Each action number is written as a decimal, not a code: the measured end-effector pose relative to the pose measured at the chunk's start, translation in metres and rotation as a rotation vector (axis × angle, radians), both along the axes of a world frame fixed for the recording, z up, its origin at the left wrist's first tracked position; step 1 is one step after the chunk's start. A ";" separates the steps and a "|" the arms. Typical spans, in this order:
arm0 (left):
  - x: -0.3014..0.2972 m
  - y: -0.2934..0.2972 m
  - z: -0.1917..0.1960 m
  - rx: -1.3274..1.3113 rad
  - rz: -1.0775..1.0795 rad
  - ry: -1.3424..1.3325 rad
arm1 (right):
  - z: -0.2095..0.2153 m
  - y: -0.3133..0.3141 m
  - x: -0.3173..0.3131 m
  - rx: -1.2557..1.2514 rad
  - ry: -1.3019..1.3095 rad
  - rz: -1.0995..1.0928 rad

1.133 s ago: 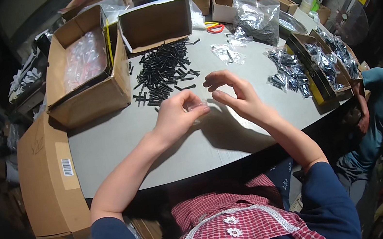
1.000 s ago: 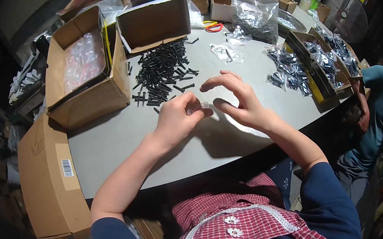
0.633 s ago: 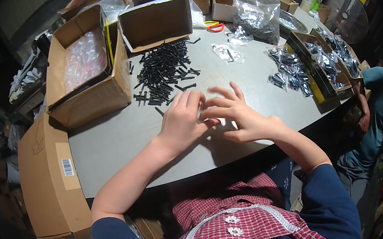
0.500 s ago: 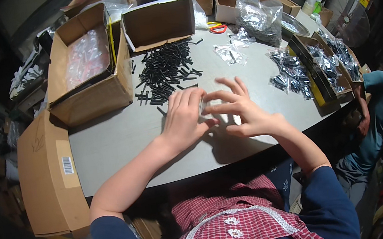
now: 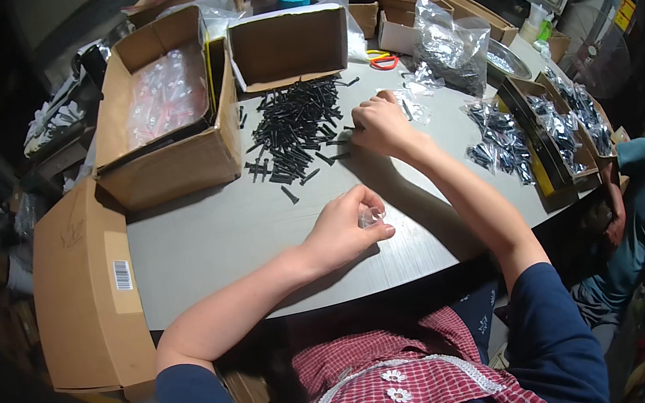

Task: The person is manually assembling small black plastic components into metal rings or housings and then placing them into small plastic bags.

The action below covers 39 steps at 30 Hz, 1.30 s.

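Note:
My left hand (image 5: 345, 229) is closed around a small clear plastic bag (image 5: 372, 217) just above the near part of the grey table (image 5: 207, 259). Farther off, my right hand (image 5: 383, 125) rests at the right edge of a pile of black screws (image 5: 299, 122). Its fingers are curled in, and the back of the hand hides what they pinch. One loose black screw (image 5: 290, 196) lies on the near side of the pile. Beyond the right hand are small clear packets (image 5: 418, 108) lying flat.
An open carton (image 5: 170, 169) of clear bags stands left of the pile, a tipped box (image 5: 288, 45) behind it. To the right are filled packets (image 5: 499, 139) and narrow boxes (image 5: 553, 169). A large clear bag (image 5: 453, 47) and red-yellow handles (image 5: 382, 59) lie farther back. A person (image 5: 630, 216) sits at right.
My hands, close together before, have parted. The right one has moved away from me to the screw pile and curled its fingers; the left has come nearer, the clear bag showing in it.

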<state>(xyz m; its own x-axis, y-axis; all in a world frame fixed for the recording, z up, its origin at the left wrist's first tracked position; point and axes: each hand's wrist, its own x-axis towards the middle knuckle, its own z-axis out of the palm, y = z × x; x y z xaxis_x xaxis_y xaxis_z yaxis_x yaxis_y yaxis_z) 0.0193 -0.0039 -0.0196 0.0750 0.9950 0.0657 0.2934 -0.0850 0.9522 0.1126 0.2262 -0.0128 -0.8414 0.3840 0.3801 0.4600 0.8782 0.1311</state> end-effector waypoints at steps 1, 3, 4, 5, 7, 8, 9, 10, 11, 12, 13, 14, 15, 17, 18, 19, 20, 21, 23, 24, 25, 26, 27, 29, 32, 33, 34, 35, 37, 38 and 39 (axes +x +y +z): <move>0.000 0.000 -0.002 0.000 0.007 -0.002 | 0.003 -0.002 0.003 -0.053 0.133 0.091; 0.000 0.000 -0.008 0.099 0.016 0.092 | 0.006 -0.008 0.001 -0.105 0.147 0.179; 0.000 0.001 -0.006 0.097 0.011 0.091 | 0.004 -0.008 0.002 -0.077 0.099 0.219; -0.002 0.003 -0.002 0.104 -0.007 0.229 | 0.003 -0.009 0.002 -0.051 0.052 0.258; -0.006 0.006 -0.001 0.110 -0.026 0.367 | 0.004 -0.008 0.000 -0.039 0.021 0.217; -0.009 0.008 -0.003 0.120 -0.001 0.380 | 0.007 -0.007 0.002 -0.066 -0.027 0.200; -0.012 0.010 -0.005 0.130 0.023 0.393 | 0.010 -0.005 0.004 -0.093 -0.076 0.181; -0.012 0.013 0.005 0.041 0.023 0.299 | 0.011 -0.001 0.011 -0.108 -0.009 0.189; -0.013 0.015 0.004 0.039 0.025 0.294 | 0.020 -0.008 0.016 -0.109 -0.014 0.191; -0.015 0.017 0.003 0.064 0.059 0.226 | 0.029 -0.015 0.026 -0.277 0.089 0.228; -0.014 0.019 0.001 0.088 0.092 0.158 | 0.044 -0.030 0.035 -0.446 0.193 0.264; -0.015 0.017 0.003 0.060 0.115 0.118 | 0.058 -0.052 0.042 -0.610 0.257 0.316; -0.019 0.017 -0.005 0.256 0.120 0.083 | 0.066 -0.068 0.047 -0.716 0.247 0.402; -0.017 0.016 -0.003 0.108 0.163 0.040 | 0.084 -0.091 0.062 -0.645 0.152 0.505; -0.016 0.017 -0.004 0.106 0.155 0.036 | 0.088 -0.099 0.067 -0.550 0.094 0.497; -0.014 0.018 -0.005 0.146 0.148 0.059 | 0.089 -0.104 0.071 -0.455 0.037 0.491; -0.013 0.019 -0.007 0.185 0.142 0.081 | 0.086 -0.105 0.073 -0.324 -0.022 0.476; -0.013 0.020 -0.010 0.184 0.138 0.081 | 0.085 -0.109 0.074 -0.325 -0.021 0.471; -0.014 0.021 -0.015 0.501 0.176 0.411 | 0.082 -0.116 0.071 -0.320 -0.033 0.452; -0.014 0.021 -0.017 0.501 0.175 0.411 | 0.081 -0.119 0.070 -0.313 -0.009 0.472; -0.013 0.020 -0.015 0.555 0.172 0.435 | 0.081 -0.120 0.069 -0.313 -0.009 0.469; -0.012 0.019 -0.013 0.610 0.170 0.460 | 0.082 -0.120 0.068 -0.364 0.005 0.491; -0.011 0.018 -0.011 0.610 0.168 0.459 | 0.082 -0.119 0.067 -0.415 0.018 0.514; -0.009 0.013 -0.006 0.262 0.105 0.106 | 0.082 -0.113 0.065 -0.573 0.082 0.545; -0.001 0.008 -0.009 0.188 0.103 0.047 | 0.074 -0.084 0.062 -0.818 0.172 0.206; 0.004 0.004 -0.005 0.261 0.059 0.134 | 0.066 -0.071 0.060 -0.755 0.210 0.093; 0.006 0.002 -0.010 0.317 0.017 0.173 | 0.068 -0.067 0.053 -0.632 0.005 -0.091; 0.010 0.000 -0.012 0.374 -0.028 0.212 | 0.059 -0.062 0.050 -0.523 -0.082 -0.110; 0.015 -0.005 -0.015 0.330 -0.100 0.203 | 0.024 -0.053 0.041 -0.427 -0.076 -0.047; 0.016 -0.006 -0.015 0.332 -0.115 0.213 | 0.011 -0.059 0.033 -0.289 -0.007 -0.029; 0.016 -0.007 -0.014 0.335 -0.130 0.223 | 0.007 -0.055 0.030 -0.288 -0.008 -0.027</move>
<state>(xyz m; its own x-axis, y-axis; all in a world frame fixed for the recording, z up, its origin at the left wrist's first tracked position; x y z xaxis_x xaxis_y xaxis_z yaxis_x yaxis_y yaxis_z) 0.0352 -0.0112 -0.0338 0.2472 0.9028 0.3520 0.4553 -0.4289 0.7802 0.1425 0.1716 -0.0060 -0.8322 0.4973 0.2454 0.4833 0.8674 -0.1187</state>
